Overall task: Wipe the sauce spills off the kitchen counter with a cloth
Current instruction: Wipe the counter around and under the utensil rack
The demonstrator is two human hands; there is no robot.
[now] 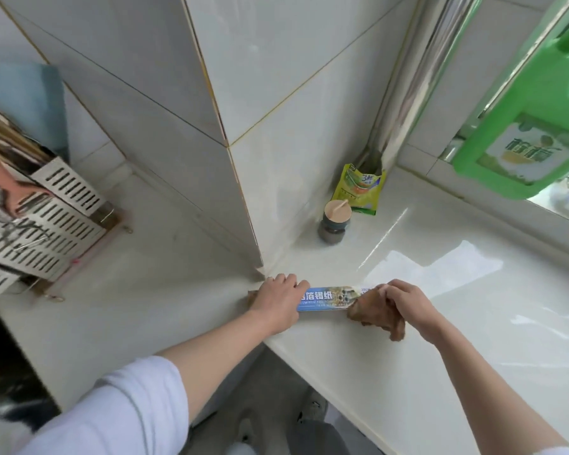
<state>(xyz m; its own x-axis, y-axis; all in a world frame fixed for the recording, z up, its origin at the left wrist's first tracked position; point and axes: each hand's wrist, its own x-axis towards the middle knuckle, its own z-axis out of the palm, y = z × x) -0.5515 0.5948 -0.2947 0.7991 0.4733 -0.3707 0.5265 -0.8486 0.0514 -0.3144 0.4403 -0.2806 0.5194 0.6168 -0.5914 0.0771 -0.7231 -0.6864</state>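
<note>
A blue aluminium foil box (326, 298) lies on the pale glossy counter (440, 339), near its inner front corner. My left hand (278, 298) grips the box's left end with curled fingers. My right hand (408, 303) holds a crumpled brown cloth (375, 315) bunched against the box's right end. A bit of brown cloth also shows to the left of my left hand. No sauce spill is plainly visible on the shiny surface.
A small jar with a wooden lid (335, 224) and a yellow-green packet (358, 188) stand in the back corner by a tiled column. A green detergent bottle (526, 126) sits on the window sill at right. A perforated metal rack (37, 224) stands at left.
</note>
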